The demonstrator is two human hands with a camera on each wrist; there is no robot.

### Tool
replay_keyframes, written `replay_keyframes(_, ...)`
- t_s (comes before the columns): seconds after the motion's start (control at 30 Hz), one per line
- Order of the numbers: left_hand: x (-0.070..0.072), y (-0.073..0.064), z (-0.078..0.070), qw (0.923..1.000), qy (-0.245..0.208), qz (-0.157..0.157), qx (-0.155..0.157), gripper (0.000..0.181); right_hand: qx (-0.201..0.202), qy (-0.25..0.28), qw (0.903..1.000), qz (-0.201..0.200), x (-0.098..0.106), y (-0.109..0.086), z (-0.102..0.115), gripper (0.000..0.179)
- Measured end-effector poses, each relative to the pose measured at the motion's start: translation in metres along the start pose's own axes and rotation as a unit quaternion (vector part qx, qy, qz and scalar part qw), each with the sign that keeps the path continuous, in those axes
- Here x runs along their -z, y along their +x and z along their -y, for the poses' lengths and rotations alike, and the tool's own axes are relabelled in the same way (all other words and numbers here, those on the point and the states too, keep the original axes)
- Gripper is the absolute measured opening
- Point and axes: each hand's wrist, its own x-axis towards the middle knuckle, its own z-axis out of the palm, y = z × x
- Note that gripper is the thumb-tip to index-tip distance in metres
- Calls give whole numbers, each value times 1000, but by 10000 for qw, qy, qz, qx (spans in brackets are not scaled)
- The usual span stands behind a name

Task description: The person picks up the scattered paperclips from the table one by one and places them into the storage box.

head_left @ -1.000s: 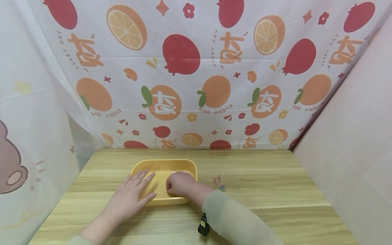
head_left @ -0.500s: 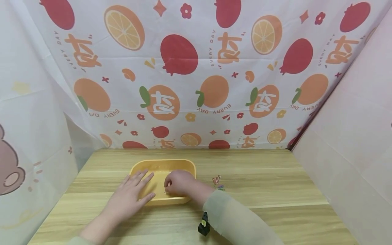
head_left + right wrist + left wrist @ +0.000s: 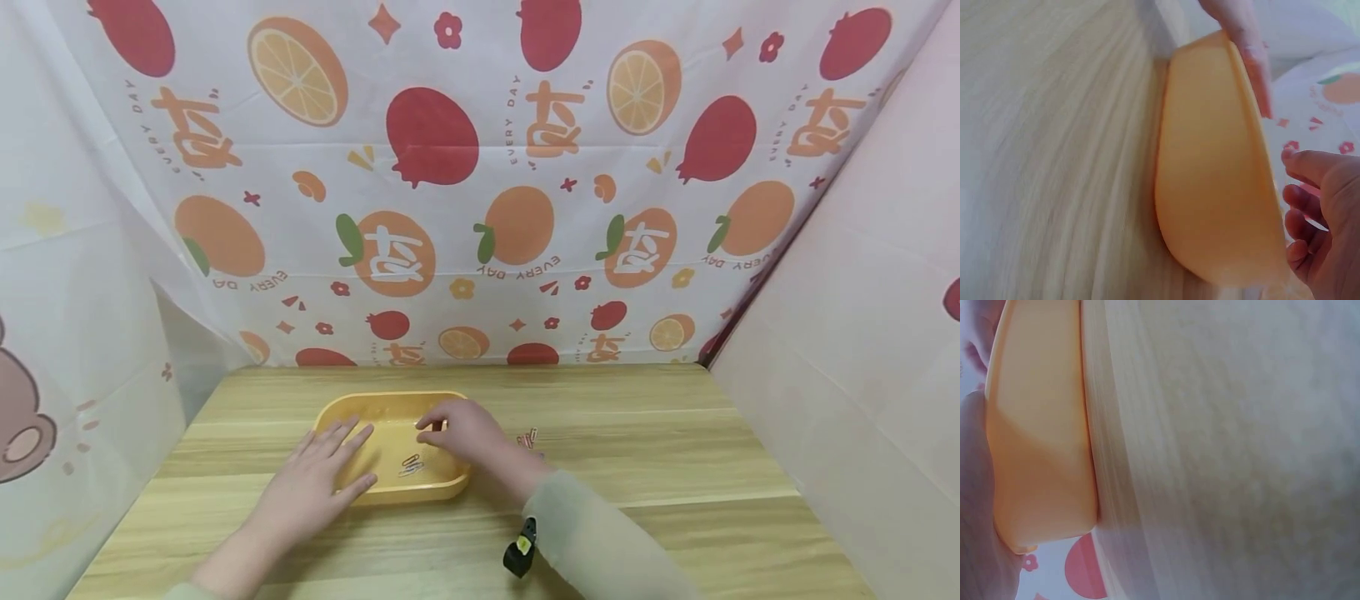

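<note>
A yellow plastic tray (image 3: pixel 401 495) stands on the wooden table in the head view. My left hand (image 3: pixel 315 479) rests across its left rim with fingers spread and straight. Several small paper clips (image 3: pixel 411 466) lie together on the tray floor. Over the right part of the tray hovers my right hand (image 3: pixel 467 429), its fingers loosely bent. In the right wrist view, a gap shows between the thumb and fingers (image 3: pixel 1302 203), with nothing between them. The left wrist view shows mostly the tray's outer wall (image 3: pixel 1041 425).
To the right of the tray, a small group of reddish paper clips (image 3: pixel 527 438) lies on the table (image 3: pixel 637 467), partly behind the right forearm. A fruit-print cloth (image 3: pixel 517 225) hangs along the back edge, and pale cloths flank both sides.
My right hand has let go of a paper clip in the tray, lifted and moved right and back. The clips on the tray floor now show. The left hand has stayed on the rim.
</note>
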Motion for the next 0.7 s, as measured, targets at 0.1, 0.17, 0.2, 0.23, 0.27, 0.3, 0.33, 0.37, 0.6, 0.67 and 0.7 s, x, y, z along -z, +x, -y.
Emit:
replay_keyframes(0.1,0,0,-1,10000,-2,14,17,70,-154,274,9992,-240,10,-7,-10,20)
replay_keyframes(0.17,0,0,-1,10000,-15,19,23,71,-319,413,9981,-342,15,-12,-18,22)
replay_keyframes(0.2,0,-1,-1,10000,-18,22,25,71,-417,483,9972,-393,18,-16,-22,23)
replay_keyframes(0.23,-1,-1,-1,10000,-17,21,24,71,-486,567,9962,-449,21,-18,-27,24)
replay_keyframes(0.27,-1,-1,0,10000,-20,22,24,71,-543,591,9954,-518,23,-21,-32,24)
replay_keyframes(0.3,-2,-1,0,10000,-20,22,23,71,-592,627,9946,-571,26,-25,-37,24)
replay_keyframes(0.33,-2,-1,0,10000,-23,24,21,71,-639,650,9939,-628,28,-28,-43,23)
replay_keyframes(0.37,-2,-1,0,10000,-24,24,23,71,-688,673,9931,-666,30,-31,-48,23)
replay_keyframes(0.6,-2,-1,0,10000,-22,40,39,71,-925,909,9881,-824,39,-58,-87,24)
replay_keyframes(0.67,-2,-1,0,10000,-16,31,34,71,-947,918,9873,-887,40,-67,-98,22)
replay_keyframes(0.7,-2,-1,0,10000,-15,31,32,71,-969,926,9867,-920,40,-71,-103,20)
